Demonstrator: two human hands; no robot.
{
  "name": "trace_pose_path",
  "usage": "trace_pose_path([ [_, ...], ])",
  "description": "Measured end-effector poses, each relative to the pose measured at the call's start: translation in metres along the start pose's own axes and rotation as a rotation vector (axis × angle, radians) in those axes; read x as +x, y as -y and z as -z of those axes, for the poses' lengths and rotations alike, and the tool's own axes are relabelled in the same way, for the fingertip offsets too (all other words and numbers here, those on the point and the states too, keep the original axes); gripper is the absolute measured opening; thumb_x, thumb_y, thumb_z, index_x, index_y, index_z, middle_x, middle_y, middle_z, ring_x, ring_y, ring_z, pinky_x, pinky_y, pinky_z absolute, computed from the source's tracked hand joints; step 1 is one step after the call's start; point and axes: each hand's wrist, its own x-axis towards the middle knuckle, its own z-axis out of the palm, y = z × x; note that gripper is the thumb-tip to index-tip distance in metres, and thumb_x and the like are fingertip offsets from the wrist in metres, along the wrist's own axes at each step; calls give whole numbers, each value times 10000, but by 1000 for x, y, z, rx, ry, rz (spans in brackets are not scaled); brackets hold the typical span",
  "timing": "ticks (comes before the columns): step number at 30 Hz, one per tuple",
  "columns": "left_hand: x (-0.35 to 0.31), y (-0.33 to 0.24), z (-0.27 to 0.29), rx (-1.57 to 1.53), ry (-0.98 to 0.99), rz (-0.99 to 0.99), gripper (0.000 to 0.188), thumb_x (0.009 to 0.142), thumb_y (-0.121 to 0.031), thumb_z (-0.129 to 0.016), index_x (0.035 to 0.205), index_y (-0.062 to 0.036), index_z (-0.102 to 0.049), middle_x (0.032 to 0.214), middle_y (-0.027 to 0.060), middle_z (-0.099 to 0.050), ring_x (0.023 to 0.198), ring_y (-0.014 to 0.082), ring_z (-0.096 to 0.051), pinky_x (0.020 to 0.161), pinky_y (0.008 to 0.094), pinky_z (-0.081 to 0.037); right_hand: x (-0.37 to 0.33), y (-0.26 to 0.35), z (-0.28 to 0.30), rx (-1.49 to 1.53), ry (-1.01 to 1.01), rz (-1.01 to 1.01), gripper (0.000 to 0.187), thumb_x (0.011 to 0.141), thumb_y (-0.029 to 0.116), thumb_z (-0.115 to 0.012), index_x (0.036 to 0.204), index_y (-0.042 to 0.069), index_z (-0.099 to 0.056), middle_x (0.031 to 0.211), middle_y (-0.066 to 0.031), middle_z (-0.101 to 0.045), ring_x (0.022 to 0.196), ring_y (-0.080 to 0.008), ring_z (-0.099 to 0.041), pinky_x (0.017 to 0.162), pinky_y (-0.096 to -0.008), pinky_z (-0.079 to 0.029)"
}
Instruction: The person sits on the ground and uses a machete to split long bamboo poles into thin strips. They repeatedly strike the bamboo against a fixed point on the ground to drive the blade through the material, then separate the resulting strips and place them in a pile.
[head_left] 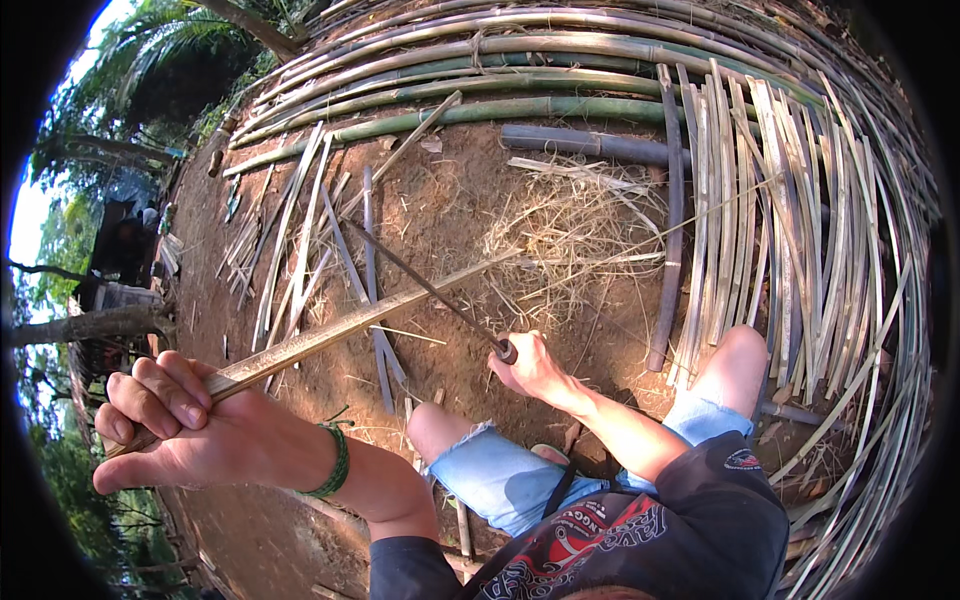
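My left hand (185, 430), with a green woven band on its wrist, is raised at the left and closed round one end of a long split bamboo strip (330, 335). From there the strip slants to the right, its far end over the shavings. Above my knees my right hand (530, 368) is wrapped round the dark handle of a long knife (425, 283). The narrow blade points to the far left and crosses the strip; whether they touch I cannot tell. Curly bamboo shavings (575, 225) lie in a heap on the dirt beyond my right hand.
Many split bamboo strips (715, 200) lie side by side at the right, next to a dark pole (668, 240). Whole bamboo poles (560, 107) stretch across the far side. Loose strips (300, 240) are scattered on the left. Tree trunks (95, 325) stand at the left edge.
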Motion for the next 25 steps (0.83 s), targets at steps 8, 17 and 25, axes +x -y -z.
trace_pose_path([
  [8, 1, 4, -14, -10, -13, -16, 496, 888, -568, -558, 755, -98, -470, 580, -2, -354, 434, 77, -286, 377, 201, -222, 7, -210, 41, -320, -16, -556, 244, 798, 199, -652, 716, -30, -638, 603, -171, -619, 582, -263, -642, 568, -400, -487],
  [17, -12, -11, 2, -20, 27, 5, 498, 896, -575, -543, 758, -104, -454, 586, -7, -342, 434, 74, -273, 373, 192, -219, 0, -90, 24, -213, 75, -206, 177, 755, 144, -641, 705, -19, -596, 617, -226, -580, 597, -360, -636, 570, -435, -471],
  [25, -10, -4, -12, 161, -50, -67, 495, 881, -589, -558, 789, -113, -453, 598, -3, -350, 441, 83, -278, 390, 203, -235, 25, -208, 41, -413, 106, -868, 355, 764, 242, -676, 929, -73, -680, 1016, -298, -664, 1018, -374, -662, 871, -419, -507],
])
